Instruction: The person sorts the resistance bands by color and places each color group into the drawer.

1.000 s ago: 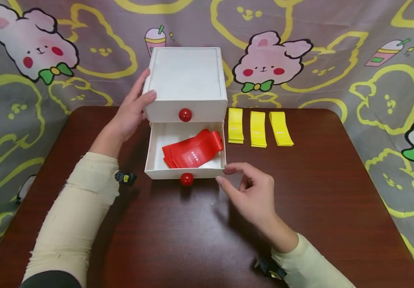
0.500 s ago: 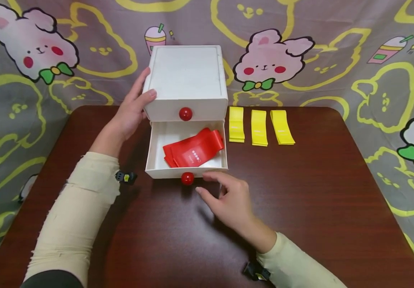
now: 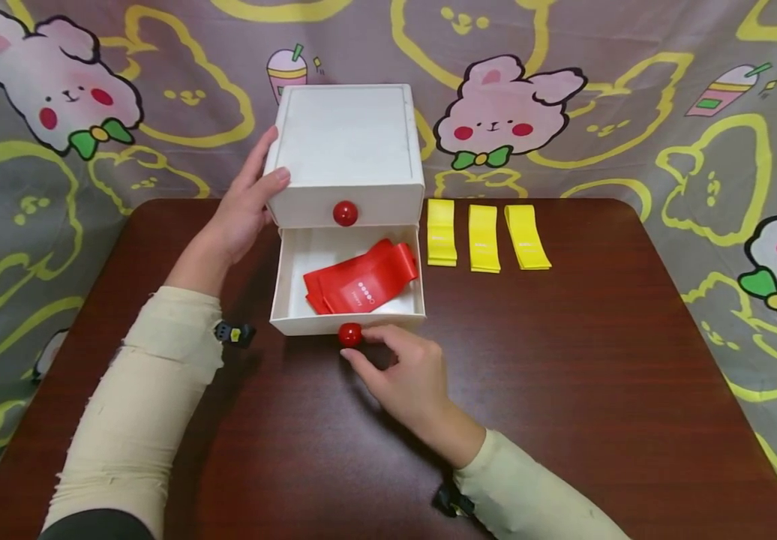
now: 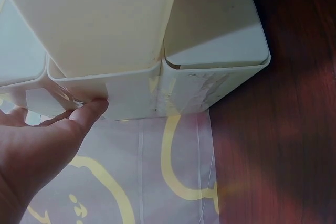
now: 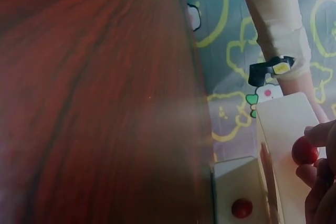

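A white cabinet (image 3: 344, 135) stands at the back of the table, its drawer (image 3: 280, 281) under the top one pulled out. Inside that drawer lie folded red resistance bands (image 3: 361, 281). My left hand (image 3: 236, 206) steadies the cabinet's left side, thumb by the front edge; in the left wrist view its thumb touches the white side wall (image 4: 128, 93). My right hand (image 3: 415, 375) pinches the open drawer's red knob (image 3: 350, 334) between thumb and index finger. The right wrist view shows fingers on both sides of the knob (image 5: 304, 150).
Folded yellow bands lie in a row right of the cabinet: a left one (image 3: 442, 232), a middle one (image 3: 484, 238) and a right one (image 3: 527, 237). Another drawer (image 5: 236, 177) with a red knob (image 5: 242, 208) sits below the open one. Printed cloth (image 3: 361, 37) hangs behind the table (image 3: 598, 337).
My right hand has moved left along the drawer front, from its right corner to the red knob. The left hand, the drawer and the bands stay where they were.
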The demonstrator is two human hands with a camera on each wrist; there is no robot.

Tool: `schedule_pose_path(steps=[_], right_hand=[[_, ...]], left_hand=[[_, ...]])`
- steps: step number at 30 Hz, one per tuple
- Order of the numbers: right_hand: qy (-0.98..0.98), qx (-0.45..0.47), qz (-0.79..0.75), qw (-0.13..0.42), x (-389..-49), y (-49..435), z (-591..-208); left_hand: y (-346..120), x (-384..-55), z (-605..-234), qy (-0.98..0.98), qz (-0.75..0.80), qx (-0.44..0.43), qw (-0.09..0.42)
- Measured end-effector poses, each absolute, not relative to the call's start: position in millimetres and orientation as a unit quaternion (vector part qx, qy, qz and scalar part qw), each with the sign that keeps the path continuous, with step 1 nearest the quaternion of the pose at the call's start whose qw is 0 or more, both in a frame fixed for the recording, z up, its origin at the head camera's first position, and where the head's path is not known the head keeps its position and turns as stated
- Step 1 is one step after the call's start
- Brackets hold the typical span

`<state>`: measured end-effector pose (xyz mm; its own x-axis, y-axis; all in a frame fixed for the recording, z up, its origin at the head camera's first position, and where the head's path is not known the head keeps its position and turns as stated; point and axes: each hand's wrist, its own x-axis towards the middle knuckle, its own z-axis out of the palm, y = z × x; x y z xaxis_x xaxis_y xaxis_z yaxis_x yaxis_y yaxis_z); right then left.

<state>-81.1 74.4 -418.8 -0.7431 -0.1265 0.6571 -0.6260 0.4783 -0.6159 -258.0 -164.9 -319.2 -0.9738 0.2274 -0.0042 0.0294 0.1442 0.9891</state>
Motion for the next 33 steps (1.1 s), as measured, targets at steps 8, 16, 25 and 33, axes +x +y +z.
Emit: schedule_pose_path(steps=[8,16,25,33], right_hand=[[-0.813,0.228,0.449,0.293,-84,70,-421],[-0.803,0.226,0.454,0.312,-88,66,-423],[-0.805,0.212,0.452,0.321,-96,63,-421],[-0.816,0.193,0.452,0.306,-107,63,-418]], left_hand=[[-166,-257,-321,0.752,0.649,0.086,0.076],[-166,-256,-319,0.760,0.639,0.087,0.076],[-167,-257,-321,0.761,0.638,0.089,0.077],[-167,-257,-321,0.760,0.639,0.091,0.077]])
